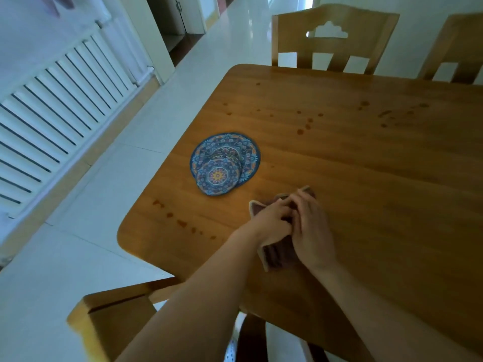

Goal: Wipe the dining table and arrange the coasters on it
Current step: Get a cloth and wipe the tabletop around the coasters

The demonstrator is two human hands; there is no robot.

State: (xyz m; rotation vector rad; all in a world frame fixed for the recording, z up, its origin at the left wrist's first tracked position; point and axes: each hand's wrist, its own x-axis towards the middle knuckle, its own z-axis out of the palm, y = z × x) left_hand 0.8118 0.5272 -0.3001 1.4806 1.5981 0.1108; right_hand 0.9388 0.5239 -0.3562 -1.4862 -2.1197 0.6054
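1. The cloth [274, 254] is mostly hidden under both hands — only a folded corner at its ten o'clock end, a tip at one o'clock and a striped brown patch near the wrists show.
2. The table [366, 178] runs out of view at three o'clock; two chairs [332, 37] at twelve o'clock are cut off at the top and right.
3. The coasters [224, 163] lie in a loose overlapping pile at ten o'clock from the hands, near the table's left edge, apart from the cloth. They are round, blue with orange patterned rings; how many are stacked is hard to tell.
4. Dark spots dot the wood at eight o'clock and at one o'clock from the hands.
5. The left hand [271, 223] has its fingers curled, gripping the cloth.
6. The right hand [313, 228] lies over it, fingers bent down onto the cloth and pinching it — both forearms reach in from six o'clock.
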